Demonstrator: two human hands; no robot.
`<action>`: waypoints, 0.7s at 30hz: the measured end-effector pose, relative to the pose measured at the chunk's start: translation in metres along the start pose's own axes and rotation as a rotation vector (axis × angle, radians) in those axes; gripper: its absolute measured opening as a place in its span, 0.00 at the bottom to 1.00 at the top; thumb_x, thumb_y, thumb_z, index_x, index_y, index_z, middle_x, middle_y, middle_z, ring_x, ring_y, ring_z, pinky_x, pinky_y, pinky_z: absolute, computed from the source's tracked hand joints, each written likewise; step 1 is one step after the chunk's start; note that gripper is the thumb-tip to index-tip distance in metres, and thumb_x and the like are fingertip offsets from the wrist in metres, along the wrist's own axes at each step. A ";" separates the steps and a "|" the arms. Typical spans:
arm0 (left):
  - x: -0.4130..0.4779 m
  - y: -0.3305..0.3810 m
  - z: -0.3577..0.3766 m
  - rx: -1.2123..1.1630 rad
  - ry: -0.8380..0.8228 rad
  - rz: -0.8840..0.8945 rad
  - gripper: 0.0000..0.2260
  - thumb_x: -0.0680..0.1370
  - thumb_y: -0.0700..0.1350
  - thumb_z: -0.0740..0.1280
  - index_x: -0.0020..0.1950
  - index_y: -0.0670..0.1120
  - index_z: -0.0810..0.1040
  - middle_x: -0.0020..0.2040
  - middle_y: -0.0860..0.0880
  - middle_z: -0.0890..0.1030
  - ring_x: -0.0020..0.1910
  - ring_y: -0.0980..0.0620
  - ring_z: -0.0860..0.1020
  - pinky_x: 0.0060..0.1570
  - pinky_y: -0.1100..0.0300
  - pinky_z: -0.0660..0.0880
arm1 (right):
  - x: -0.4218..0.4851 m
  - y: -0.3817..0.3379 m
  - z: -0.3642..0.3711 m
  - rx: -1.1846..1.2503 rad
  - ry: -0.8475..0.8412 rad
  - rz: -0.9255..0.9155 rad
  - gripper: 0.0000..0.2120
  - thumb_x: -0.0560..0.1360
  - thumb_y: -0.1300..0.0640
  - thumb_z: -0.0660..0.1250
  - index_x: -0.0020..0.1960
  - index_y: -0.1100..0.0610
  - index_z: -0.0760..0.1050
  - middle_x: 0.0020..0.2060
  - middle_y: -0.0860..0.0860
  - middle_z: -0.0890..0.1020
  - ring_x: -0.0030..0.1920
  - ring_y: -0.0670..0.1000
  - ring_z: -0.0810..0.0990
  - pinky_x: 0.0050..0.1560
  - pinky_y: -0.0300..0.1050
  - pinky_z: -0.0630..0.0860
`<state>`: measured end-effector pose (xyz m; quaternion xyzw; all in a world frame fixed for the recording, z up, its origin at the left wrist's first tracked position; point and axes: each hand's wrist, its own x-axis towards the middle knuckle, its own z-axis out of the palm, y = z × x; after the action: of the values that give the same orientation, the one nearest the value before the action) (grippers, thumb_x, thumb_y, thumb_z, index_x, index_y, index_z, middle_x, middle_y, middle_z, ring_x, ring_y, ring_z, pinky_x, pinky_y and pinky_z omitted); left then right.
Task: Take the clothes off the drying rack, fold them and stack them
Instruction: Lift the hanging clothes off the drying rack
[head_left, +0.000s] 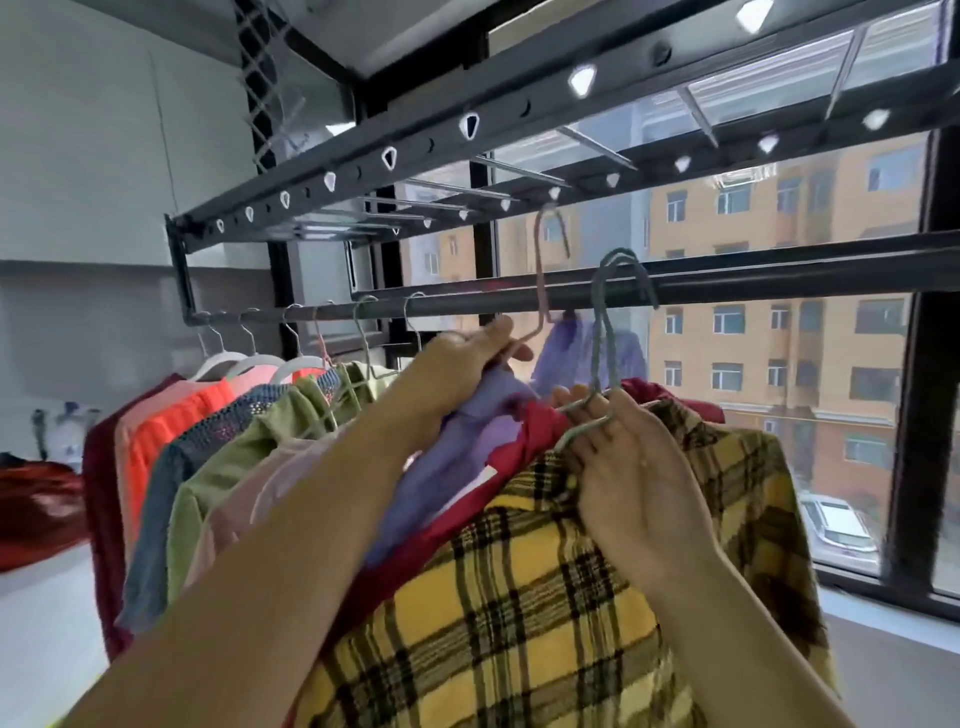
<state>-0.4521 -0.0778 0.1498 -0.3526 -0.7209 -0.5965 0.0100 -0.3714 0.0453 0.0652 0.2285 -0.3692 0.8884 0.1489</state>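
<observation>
A dark drying rack rail (467, 306) runs across the window, with several clothes on hangers along it. My left hand (457, 364) grips a pink wire hanger (543, 270) lifted above the rail, carrying a purple garment (457, 457). My right hand (628, 467) grips the base of two grey-green hangers (602, 332) whose hooks sit over the rail. Under them hang a yellow plaid shirt (545, 597) and a red garment (524, 431). To the left hang a green top (234, 462), a blue knit, an orange top (166, 431) and a maroon one.
The rack's upper frame (467, 124) with hook holes is overhead. A black-framed window (914, 415) is behind the rail. A white surface at the left holds a red cloth (36, 509). The white sill (883, 623) runs at the lower right.
</observation>
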 end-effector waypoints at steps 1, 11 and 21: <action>-0.003 0.007 -0.004 0.118 -0.001 0.052 0.18 0.81 0.51 0.56 0.47 0.42 0.81 0.24 0.54 0.76 0.22 0.62 0.71 0.23 0.72 0.66 | 0.004 0.003 0.006 0.012 -0.020 -0.021 0.26 0.56 0.48 0.80 0.50 0.58 0.80 0.44 0.53 0.82 0.44 0.49 0.81 0.45 0.40 0.79; -0.057 -0.054 -0.024 0.486 0.017 0.081 0.17 0.76 0.58 0.52 0.44 0.50 0.77 0.39 0.55 0.72 0.40 0.57 0.71 0.47 0.72 0.66 | 0.017 0.053 0.013 0.083 -0.079 0.134 0.18 0.59 0.51 0.78 0.47 0.57 0.83 0.44 0.53 0.83 0.46 0.51 0.82 0.47 0.42 0.79; -0.069 -0.092 -0.060 0.394 0.072 0.100 0.26 0.74 0.62 0.53 0.57 0.45 0.78 0.52 0.49 0.78 0.52 0.56 0.76 0.57 0.64 0.69 | 0.029 0.104 0.009 0.072 0.032 0.243 0.38 0.50 0.52 0.83 0.57 0.61 0.79 0.49 0.57 0.81 0.46 0.52 0.81 0.51 0.47 0.78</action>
<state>-0.4731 -0.1678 0.0587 -0.3577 -0.8044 -0.4550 0.1343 -0.4381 -0.0295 0.0251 0.1733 -0.3595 0.9161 0.0378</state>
